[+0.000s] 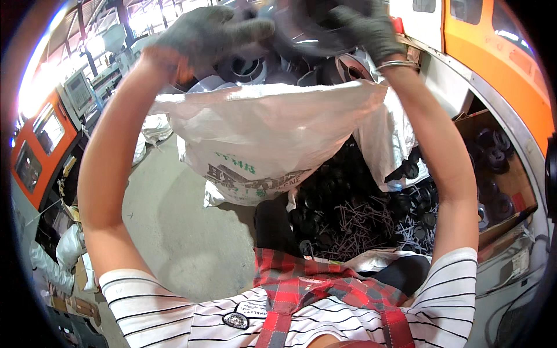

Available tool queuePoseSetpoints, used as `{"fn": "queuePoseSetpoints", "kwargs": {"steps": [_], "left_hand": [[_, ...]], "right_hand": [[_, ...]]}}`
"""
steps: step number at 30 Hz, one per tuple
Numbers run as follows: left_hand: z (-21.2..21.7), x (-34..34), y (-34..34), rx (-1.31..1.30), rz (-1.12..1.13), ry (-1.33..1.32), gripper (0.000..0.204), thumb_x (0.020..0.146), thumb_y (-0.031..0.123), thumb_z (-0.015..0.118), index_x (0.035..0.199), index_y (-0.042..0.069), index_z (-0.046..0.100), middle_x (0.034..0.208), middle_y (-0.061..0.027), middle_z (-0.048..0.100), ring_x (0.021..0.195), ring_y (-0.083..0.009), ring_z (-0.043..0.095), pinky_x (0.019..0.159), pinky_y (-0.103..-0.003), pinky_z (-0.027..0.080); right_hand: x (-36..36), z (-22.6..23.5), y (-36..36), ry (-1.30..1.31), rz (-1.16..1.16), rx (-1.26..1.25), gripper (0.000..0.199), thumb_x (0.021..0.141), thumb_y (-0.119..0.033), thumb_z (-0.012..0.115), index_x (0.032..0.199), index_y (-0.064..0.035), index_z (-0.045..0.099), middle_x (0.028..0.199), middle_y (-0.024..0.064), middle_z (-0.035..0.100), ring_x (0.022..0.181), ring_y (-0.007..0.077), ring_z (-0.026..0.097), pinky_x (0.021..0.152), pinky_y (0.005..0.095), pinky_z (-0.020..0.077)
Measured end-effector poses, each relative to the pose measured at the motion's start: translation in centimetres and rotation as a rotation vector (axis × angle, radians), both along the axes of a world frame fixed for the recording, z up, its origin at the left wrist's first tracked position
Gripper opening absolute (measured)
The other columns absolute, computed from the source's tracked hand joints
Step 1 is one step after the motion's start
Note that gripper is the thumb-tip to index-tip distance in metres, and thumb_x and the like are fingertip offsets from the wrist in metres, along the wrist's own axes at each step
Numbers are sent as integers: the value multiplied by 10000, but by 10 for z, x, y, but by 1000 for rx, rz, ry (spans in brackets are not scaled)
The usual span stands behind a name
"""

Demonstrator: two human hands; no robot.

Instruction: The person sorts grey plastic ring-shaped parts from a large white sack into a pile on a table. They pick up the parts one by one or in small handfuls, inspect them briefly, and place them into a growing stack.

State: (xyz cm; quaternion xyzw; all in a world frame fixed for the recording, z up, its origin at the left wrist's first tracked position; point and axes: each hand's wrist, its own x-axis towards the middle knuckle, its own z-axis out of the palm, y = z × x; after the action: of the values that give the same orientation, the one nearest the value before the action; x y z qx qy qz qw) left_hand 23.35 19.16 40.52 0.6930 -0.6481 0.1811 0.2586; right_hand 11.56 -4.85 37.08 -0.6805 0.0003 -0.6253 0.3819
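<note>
Both my arms are raised over a large white woven sack (267,133) with green and grey print. My left hand (212,32), in a grey glove, hovers over the sack's open mouth with fingers curled. My right hand (368,29), also gloved and with a bracelet at the wrist, grips a blurred dark part (307,26) above the sack. Inside the sack's mouth lie grey and black round plastic parts (249,66).
A heap of black round parts and thin plastic sprues (360,220) lies beyond the sack. A cardboard box (505,168) with black round parts stands at the right, beside an orange and white machine (499,52). Orange machines (40,145) stand at the left on the concrete floor (174,232).
</note>
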Motion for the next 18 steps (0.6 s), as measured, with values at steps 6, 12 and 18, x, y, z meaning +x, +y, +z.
{"fn": "queuePoseSetpoints", "kwargs": {"steps": [6,12,18], "left_hand": [[-13,8,-8,-305,-97,-855,680,752,417,673,1308,115,423,1311,-157,430,1206,-324,412,989,-407,357],[-14,31,-38,-19,-1,-649,574,719,346,686,1224,130,522,1228,-140,513,1139,-321,469,972,-394,370],[-20,38,-54,-124,-54,-596,560,692,365,716,1182,142,562,1158,-122,568,1042,-294,546,917,-379,417]], "right_hand": [[14,-3,48,362,-147,-494,286,816,-203,628,1030,-14,606,915,73,629,819,129,573,716,265,470],[8,41,-31,229,-580,-644,114,750,-129,593,766,-39,661,662,61,612,598,139,559,570,275,466],[72,13,-187,962,-1023,-1010,195,737,-225,601,855,-80,658,785,114,659,738,301,632,685,377,496]]}}
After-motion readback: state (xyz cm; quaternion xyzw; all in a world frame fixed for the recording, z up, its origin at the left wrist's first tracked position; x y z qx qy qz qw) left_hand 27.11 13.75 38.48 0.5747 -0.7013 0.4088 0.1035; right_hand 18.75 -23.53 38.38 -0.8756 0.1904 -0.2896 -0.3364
